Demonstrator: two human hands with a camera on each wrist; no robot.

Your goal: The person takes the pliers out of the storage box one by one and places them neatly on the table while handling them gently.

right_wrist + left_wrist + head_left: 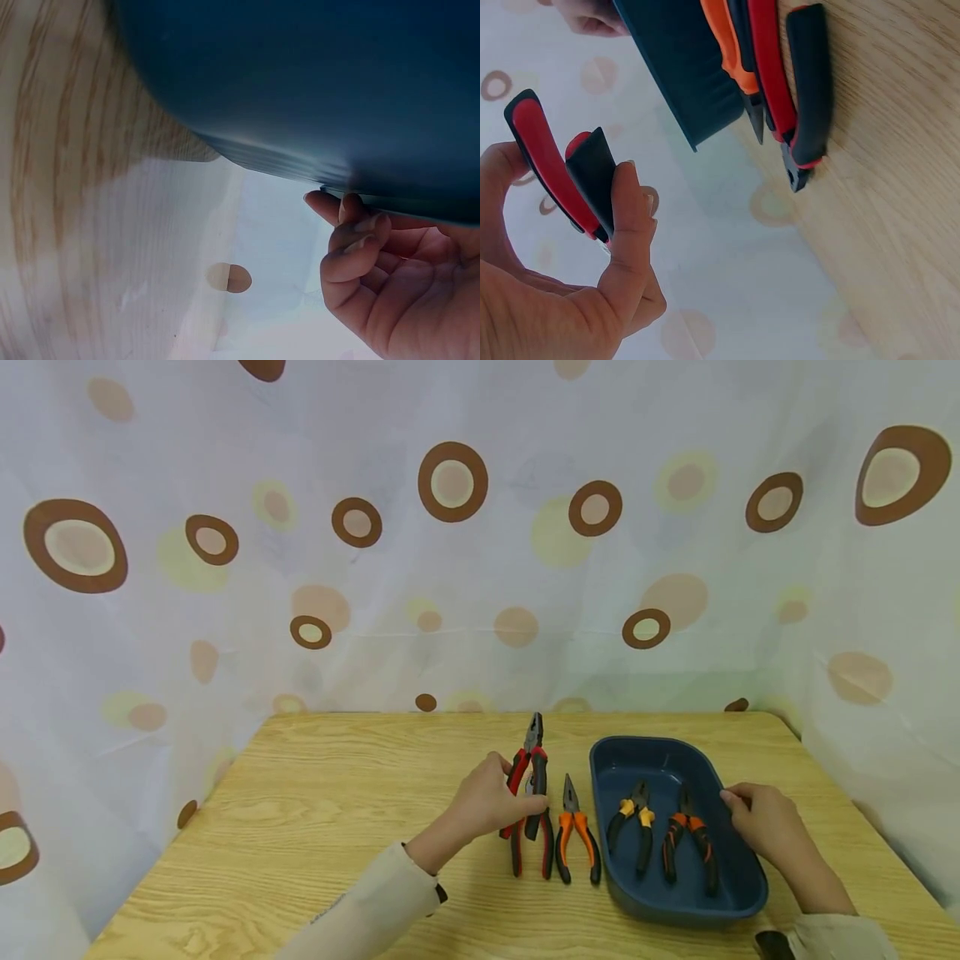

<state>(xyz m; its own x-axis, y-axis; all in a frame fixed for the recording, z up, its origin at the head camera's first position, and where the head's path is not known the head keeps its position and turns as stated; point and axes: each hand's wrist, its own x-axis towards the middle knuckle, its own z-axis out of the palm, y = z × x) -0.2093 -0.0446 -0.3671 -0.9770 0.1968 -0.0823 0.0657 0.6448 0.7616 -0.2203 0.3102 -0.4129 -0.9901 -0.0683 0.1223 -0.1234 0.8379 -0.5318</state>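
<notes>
My left hand (487, 797) grips a pair of red-and-black combination pliers (534, 735) above the table, their nose pointing away from me. In the left wrist view the thumb and fingers press on the two handles (544, 146) from either side. Beneath it lies another pair of red-and-black pliers (547, 852), partly hidden. Beside that are orange-and-black long-nose pliers (571, 797). With my right hand (768, 827) I pinch the right rim of a dark blue tray (675, 910). Inside the tray are yellow-and-black pliers (645, 818) and orange-and-black pliers (697, 825).
The wooden table (300, 827) reaches back to a pale curtain (480, 560) printed with brown rings and spots. Just right of the orange long-nose pliers stands the tray's left wall.
</notes>
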